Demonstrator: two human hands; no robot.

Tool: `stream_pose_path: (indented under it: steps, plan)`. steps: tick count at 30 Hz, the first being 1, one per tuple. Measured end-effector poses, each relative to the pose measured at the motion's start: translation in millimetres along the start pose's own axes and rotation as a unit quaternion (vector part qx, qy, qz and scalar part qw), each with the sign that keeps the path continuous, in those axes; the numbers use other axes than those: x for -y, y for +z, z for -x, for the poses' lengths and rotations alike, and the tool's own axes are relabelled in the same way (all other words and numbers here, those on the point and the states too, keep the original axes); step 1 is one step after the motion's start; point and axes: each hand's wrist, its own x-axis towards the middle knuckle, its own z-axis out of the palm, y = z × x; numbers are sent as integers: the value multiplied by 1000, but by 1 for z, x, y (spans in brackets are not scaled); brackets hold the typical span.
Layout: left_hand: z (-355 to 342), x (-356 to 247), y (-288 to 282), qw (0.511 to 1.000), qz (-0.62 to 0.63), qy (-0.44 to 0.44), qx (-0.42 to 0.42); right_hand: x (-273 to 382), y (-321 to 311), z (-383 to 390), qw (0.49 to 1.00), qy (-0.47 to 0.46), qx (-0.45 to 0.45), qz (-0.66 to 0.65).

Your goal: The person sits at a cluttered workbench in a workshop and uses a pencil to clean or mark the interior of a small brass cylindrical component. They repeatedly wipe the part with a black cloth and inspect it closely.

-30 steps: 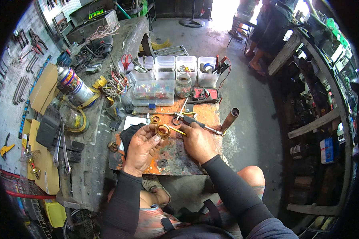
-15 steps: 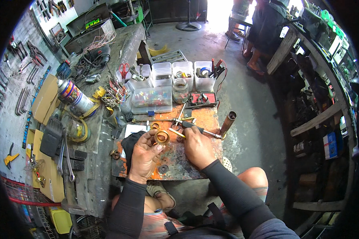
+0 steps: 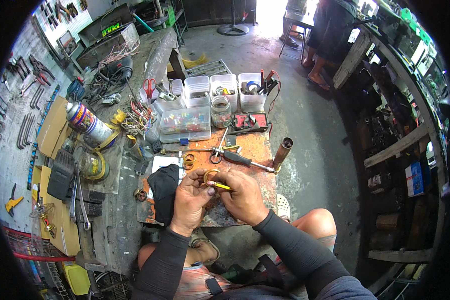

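Note:
Closed around a brass-coloured ring [image 3: 211, 173], my left hand [image 3: 187, 206] holds it up over the paint-worn orange tabletop [image 3: 255, 142]. My right hand [image 3: 246, 201] pinches a slim yellow pencil-like stick [image 3: 220, 185] with dark marks. The stick's pale end lies at the ring's lower edge, by my left thumb; whether it touches the ring I cannot tell. Beyond my left hand sits another brass-coloured ring [image 3: 188, 159]. A black cloth [image 3: 163, 186] lies left of that hand. Past my right hand rests a dark-handled tool [image 3: 237, 158] with a metal shaft.
Clear plastic bins [image 3: 197, 90], a glass jar [image 3: 220, 112] and a lidded box [image 3: 185, 122] of small coloured parts line the table's far side. A brown tube [image 3: 283, 151] stands upright at its right edge. A spray can [image 3: 89, 119] is leftward. Another person's legs [image 3: 321, 55] show farther off.
My right hand has moved left and nearer, bringing the yellow stick to the ring. My left hand has shifted slightly right, and the ring has turned more edge-on.

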Motion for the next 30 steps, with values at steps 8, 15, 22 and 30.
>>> stream_pose_path:
  steps: [8,15,22,30]
  plan:
    - [3,1,1,999,-27,24,14,0,-3,-1,1000,-17,11,1]
    - [1,-2,3,998,-25,58,-14,8,-7,3,994,-37,50,95]
    - [4,-7,5,996,-45,69,-22,7,-11,7,977,-119,28,175]
    - [3,-9,7,987,-80,136,-4,0,-15,7,989,-125,-62,58]
